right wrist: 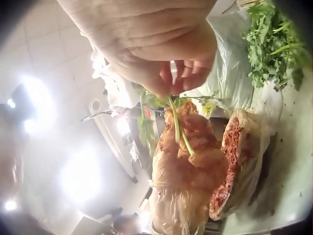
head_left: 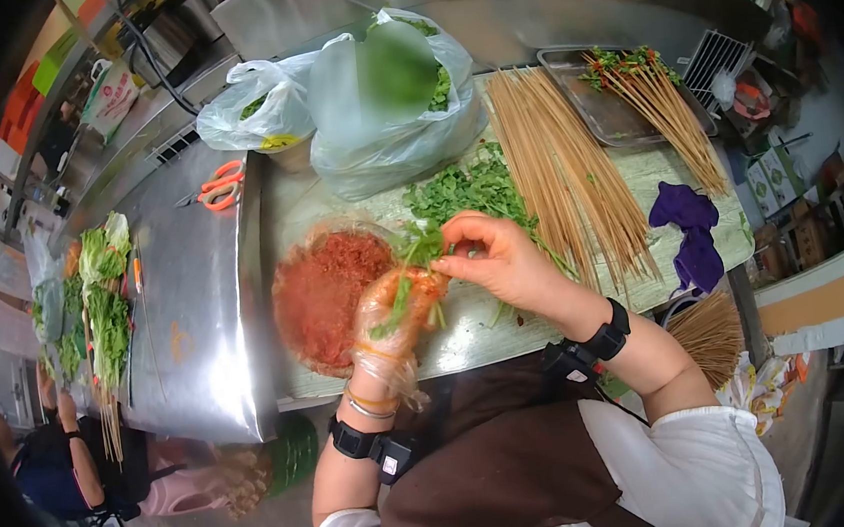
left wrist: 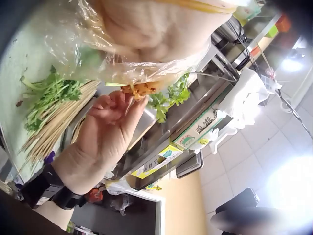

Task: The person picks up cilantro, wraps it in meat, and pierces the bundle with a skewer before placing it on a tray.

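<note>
My left hand (head_left: 386,312), in a clear plastic glove smeared red, curls round green herb sprigs (head_left: 400,303) beside the bowl of red minced filling (head_left: 325,297). Thumb and fingers of my bare right hand (head_left: 507,261) pinch the sprigs at the left fingertips. In the right wrist view, pale stems (right wrist: 177,125) run from the right fingertips across the gloved hand (right wrist: 188,171), and the filling (right wrist: 232,161) lies close beside it. The left wrist view shows the right hand (left wrist: 102,139) meeting the stained glove tips; leaves (left wrist: 171,98) stick out beyond.
Loose herbs (head_left: 471,194) and long bamboo sticks (head_left: 570,175) lie behind my hands. Plastic bags (head_left: 392,95) stand at the back. A tray (head_left: 590,118) holds loaded skewers (head_left: 665,112); a purple cloth (head_left: 688,230) lies right. Orange scissors (head_left: 221,186) and more skewers (head_left: 105,311) are left.
</note>
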The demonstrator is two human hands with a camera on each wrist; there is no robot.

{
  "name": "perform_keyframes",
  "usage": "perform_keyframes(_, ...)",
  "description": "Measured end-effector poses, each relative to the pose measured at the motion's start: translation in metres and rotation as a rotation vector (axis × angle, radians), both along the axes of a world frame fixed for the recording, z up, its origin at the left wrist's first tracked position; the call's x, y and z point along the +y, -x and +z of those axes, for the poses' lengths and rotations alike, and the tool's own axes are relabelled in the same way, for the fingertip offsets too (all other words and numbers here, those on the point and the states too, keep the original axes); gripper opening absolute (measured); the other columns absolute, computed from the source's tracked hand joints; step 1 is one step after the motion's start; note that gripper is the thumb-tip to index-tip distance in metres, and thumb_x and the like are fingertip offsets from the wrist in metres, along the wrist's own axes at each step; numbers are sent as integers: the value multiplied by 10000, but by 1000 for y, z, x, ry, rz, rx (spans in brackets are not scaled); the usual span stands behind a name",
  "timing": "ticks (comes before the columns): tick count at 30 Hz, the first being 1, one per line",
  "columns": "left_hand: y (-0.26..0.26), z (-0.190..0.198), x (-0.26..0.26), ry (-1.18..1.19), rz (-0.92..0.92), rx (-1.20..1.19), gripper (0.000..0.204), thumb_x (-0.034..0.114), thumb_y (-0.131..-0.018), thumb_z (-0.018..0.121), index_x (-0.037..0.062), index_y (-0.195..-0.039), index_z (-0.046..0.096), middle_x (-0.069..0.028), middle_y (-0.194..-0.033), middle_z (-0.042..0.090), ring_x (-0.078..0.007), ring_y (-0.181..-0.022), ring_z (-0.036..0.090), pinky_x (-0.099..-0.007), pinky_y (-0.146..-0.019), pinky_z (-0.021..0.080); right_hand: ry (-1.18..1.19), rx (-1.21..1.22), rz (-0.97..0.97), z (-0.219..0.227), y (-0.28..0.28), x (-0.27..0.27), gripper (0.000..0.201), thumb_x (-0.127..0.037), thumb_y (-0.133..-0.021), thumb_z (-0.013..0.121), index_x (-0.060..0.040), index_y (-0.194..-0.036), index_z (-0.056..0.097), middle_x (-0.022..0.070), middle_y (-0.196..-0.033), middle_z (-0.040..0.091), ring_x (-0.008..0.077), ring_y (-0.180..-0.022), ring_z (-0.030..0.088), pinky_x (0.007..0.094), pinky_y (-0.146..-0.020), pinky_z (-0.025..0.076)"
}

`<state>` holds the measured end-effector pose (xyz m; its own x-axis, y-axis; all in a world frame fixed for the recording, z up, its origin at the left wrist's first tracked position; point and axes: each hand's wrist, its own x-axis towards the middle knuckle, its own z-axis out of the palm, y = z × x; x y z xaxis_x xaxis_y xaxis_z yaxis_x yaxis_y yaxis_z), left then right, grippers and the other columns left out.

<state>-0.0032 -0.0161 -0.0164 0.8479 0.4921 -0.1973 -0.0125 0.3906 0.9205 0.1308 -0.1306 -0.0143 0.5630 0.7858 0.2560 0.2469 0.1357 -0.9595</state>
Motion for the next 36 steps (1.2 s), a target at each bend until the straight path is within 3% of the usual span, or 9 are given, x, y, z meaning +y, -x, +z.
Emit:
perform_keyframes(4,7,2,16,8,99,-8,117,85,-875,581,-5,-938,621,-52,-780,622,-64,-535,476,-187,-457,372,-226,470,-115,12,-7,-8,132,-124,-866,631,-40,-941,563,29,-793,609,70,-645,551,197,-591,462)
perform_keyframes(11,23,4,21,-91,8,47,163,107,-873,577,-21,-953,638,-83,-780,639,-114,-567,533,-233,-501,430,-56,452,-204,-1,-46,-28,197,-116,-888,596,-5,-1042,542,46,-813,635,80,-651,577,201,-567,470)
perform_keyframes(14,7,9,11,-824,-270,77,204,119,-870,576,-40,-974,651,-108,-873,656,-126,-669,591,-240,-596,472,-53,463,-142,18,-44,-31,254,-111,-884,601,7,-1099,534,53,-814,637,79,-646,581,198,-572,473)
perform_keyframes(15,2,6,7,-1103,-199,-30,214,133,-863,585,-28,-983,659,-115,-894,657,-134,-807,613,-247,-697,486,-54,441,-101,21,-48,-32,276,-114,-887,598,15,-1120,527,52,-802,637,79,-635,580,202,-566,475)
perform_keyframes(18,2,11,11,-1102,-153,15,225,162,-829,614,5,-981,664,-173,-961,663,-291,-870,638,-346,-779,493,26,395,38,29,-54,-38,240,-126,-885,609,-14,-1088,546,50,-804,644,69,-629,576,193,-578,478)
perform_keyframes(22,18,8,34,-896,-26,20,204,44,-833,614,-52,-1011,640,-112,-950,648,-139,-859,600,-250,-771,479,189,337,54,26,-45,-36,153,-126,-884,607,-24,-998,598,30,-774,633,56,-611,559,184,-568,467)
perform_keyframes(26,29,33,45,-1374,315,-84,180,2,-773,654,-36,-949,663,-143,-949,672,-204,-857,628,-313,-805,481,231,159,74,24,-29,-31,188,-99,-862,623,44,-982,603,51,-767,633,79,-626,578,225,-572,473)
perform_keyframes(33,7,38,8,-1139,62,-44,271,60,-755,710,-31,-1004,654,-71,-742,623,-137,-642,582,-254,-571,461,191,-509,104,40,0,-13,146,-107,-782,644,-15,-895,642,115,-782,610,273,-714,610,341,-622,485)
perform_keyframes(36,9,17,12,-476,-43,-42,227,54,-793,686,-41,-996,652,-38,-719,618,-94,-611,557,-228,-535,449,188,-636,65,37,8,-10,143,-127,-775,639,-35,-884,636,118,-797,603,313,-743,593,371,-633,485)
